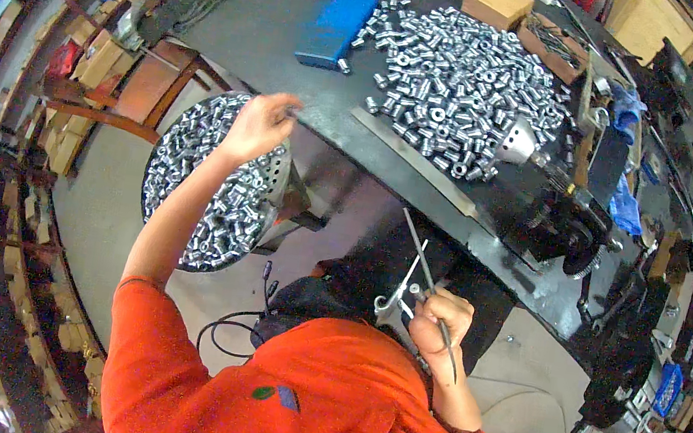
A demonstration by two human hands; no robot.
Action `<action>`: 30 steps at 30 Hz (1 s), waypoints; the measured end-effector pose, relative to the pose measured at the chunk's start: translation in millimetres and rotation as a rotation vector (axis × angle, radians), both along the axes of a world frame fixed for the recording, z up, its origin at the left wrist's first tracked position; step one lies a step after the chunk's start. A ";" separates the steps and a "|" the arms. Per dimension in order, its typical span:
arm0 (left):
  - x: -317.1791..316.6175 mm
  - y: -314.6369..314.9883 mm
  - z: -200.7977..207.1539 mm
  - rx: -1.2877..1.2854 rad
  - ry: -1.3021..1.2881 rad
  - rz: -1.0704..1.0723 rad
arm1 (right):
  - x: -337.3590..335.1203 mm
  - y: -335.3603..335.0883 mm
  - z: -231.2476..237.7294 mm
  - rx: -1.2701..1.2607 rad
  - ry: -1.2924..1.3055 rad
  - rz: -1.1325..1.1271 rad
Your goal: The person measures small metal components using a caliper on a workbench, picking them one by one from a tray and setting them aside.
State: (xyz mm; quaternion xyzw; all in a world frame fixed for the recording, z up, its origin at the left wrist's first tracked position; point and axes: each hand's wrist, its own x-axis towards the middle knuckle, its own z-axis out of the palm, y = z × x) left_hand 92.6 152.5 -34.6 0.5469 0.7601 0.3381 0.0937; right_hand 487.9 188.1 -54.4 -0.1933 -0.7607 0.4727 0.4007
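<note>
My left hand point(262, 127) is raised over the rim of a round basin point(275, 173) full of small metal fittings point(220, 199). Its fingers are curled together; a small dark bit shows at the fingertips, too blurred to name. In front of my body my right hand point(441, 320) is closed around a thin metal rod point(418, 246), shaped like a slim file. The rod slants up and left out of the fist, and its tapered end sticks out below. A small round metal fitting point(415, 289) shows at the fingers of this hand. Beside it hangs a thin pale tool with a hooked end point(384, 304).
A large heap of fittings point(471, 83) covers the dark workbench point(259, 18), beside a blue box point(336, 27). A flat metal bar point(414, 162) lies along the near edge. A machine point(572, 217) stands at the right. Behind the basin is a wooden chair point(148, 82).
</note>
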 end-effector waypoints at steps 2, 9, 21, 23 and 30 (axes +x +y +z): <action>-2.4 -33.5 -1.2 -0.304 0.237 0.088 | -4.6 2.1 0.4 -0.005 0.012 0.021; -6.4 -42.3 -43.5 -0.398 0.614 0.015 | -9.8 4.4 0.8 0.027 0.030 0.064; 43.5 -35.6 -0.5 -0.301 -0.470 -0.022 | -9.1 0.1 -8.2 -0.009 -0.034 0.111; 85.2 -41.7 21.8 -0.263 -0.896 -0.155 | -11.8 1.9 -3.4 -0.019 -0.073 0.184; 161.5 -51.0 1.6 -0.264 -1.729 -0.293 | -16.3 4.7 10.0 -0.055 -0.125 0.207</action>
